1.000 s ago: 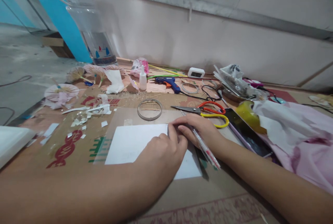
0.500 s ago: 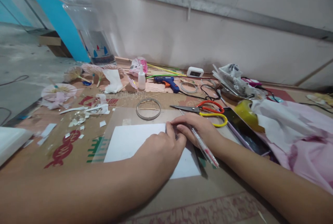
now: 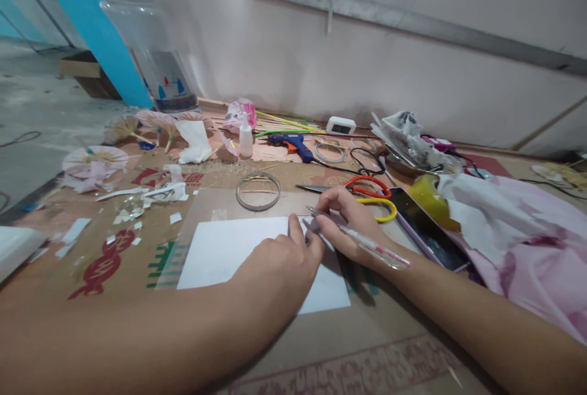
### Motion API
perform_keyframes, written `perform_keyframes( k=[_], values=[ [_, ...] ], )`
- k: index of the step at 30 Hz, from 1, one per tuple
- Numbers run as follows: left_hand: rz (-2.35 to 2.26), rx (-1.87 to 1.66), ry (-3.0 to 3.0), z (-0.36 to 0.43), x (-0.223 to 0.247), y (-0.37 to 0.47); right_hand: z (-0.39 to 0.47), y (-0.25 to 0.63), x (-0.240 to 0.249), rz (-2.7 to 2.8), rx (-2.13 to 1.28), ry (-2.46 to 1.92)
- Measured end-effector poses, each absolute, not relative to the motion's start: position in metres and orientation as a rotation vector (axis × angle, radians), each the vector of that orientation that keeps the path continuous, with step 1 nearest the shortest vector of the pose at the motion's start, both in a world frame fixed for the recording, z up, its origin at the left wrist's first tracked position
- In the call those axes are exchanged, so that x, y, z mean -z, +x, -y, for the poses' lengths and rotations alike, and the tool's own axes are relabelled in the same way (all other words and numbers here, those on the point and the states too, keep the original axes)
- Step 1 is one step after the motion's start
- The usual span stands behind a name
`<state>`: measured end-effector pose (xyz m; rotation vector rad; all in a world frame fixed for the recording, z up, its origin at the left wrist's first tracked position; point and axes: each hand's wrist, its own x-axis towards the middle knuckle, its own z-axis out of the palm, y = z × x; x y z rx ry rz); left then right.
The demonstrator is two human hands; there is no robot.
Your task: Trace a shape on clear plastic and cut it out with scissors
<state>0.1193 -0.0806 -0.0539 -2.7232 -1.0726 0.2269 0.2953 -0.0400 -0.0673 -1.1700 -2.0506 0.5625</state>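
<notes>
My left hand [image 3: 279, 266] rests on a white paper sheet [image 3: 224, 242], its fingertips bent over a small dark object near the sheet's top edge that is mostly hidden. Close beside it, my right hand [image 3: 351, 224] holds a clear pen [image 3: 373, 245] with red inside, its tip pointing up and left. Behind the right hand lie scissors [image 3: 378, 208] with red and yellow handles. A grey ring [image 3: 258, 192] with thin sticks in it sits just beyond the sheet.
A phone [image 3: 428, 230], yellow tape roll [image 3: 431, 199] and pink cloth [image 3: 541, 248] lie at right. Behind are a blue glue gun [image 3: 291, 144], white bottle [image 3: 246, 138] and small display [image 3: 341, 126]. Paper scraps [image 3: 156, 193] and a large bottle [image 3: 160, 65] are at left.
My right hand has lifted slightly and opened a gap from the left fingertips. The pen has swung to a flatter angle in it. The view has shifted slightly.
</notes>
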Motion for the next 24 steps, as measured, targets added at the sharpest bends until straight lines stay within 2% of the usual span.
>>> perform_keyframes(
  k=[24],
  values=[
    [1.071,-0.289,-2.691,0.0827,0.0531,0.1206,0.0352,0.2917,0.0665,2.073,-0.666,-1.252]
  ],
)
